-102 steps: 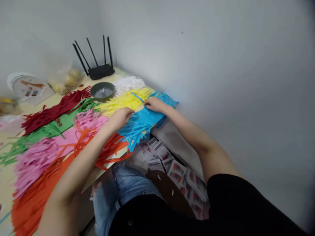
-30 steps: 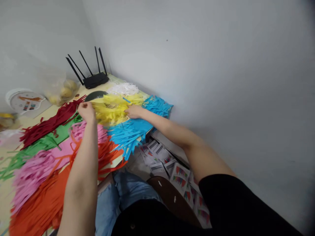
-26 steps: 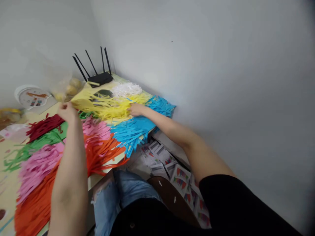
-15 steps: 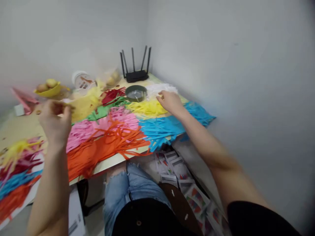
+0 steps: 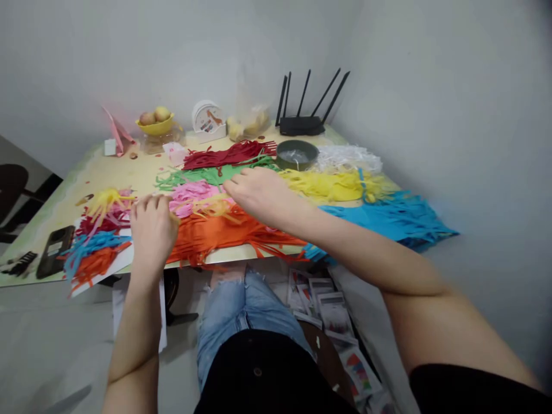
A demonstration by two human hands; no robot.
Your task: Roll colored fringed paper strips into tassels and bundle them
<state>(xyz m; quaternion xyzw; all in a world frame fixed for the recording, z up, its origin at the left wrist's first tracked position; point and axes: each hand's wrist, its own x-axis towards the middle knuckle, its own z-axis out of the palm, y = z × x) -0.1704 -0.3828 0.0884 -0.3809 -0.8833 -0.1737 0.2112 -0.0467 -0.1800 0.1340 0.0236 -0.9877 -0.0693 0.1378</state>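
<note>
My left hand [image 5: 154, 230] is closed at the left end of a pale yellow fringed paper piece [image 5: 214, 207]. My right hand [image 5: 259, 192] reaches in from the right, its fingers pinched at the piece's upper right side. Loose strips hang between the two hands, over pink fringe [image 5: 196, 191] and orange fringe [image 5: 219, 230]. Behind lie green fringe [image 5: 211, 174] and dark red fringe [image 5: 233, 154]. Yellow fringe [image 5: 330, 185] and blue fringe [image 5: 388, 218] spread out to the right. Left of my left hand, a mixed-colour bundle [image 5: 101, 230] rests on white paper.
A dark green bowl [image 5: 296, 155] stands beside white strips [image 5: 349, 158], before a black router [image 5: 302, 125]. Toward the back left are a yellow fruit bowl [image 5: 155, 123] and a pink stand [image 5: 118, 133]. A phone [image 5: 56, 251] lies at the front left edge; printed packets [image 5: 336, 313] are below.
The view has turned left. My right hand has moved from the yellow fringe over to the pale yellow piece and closed on it. My left hand has lowered, still holding the piece.
</note>
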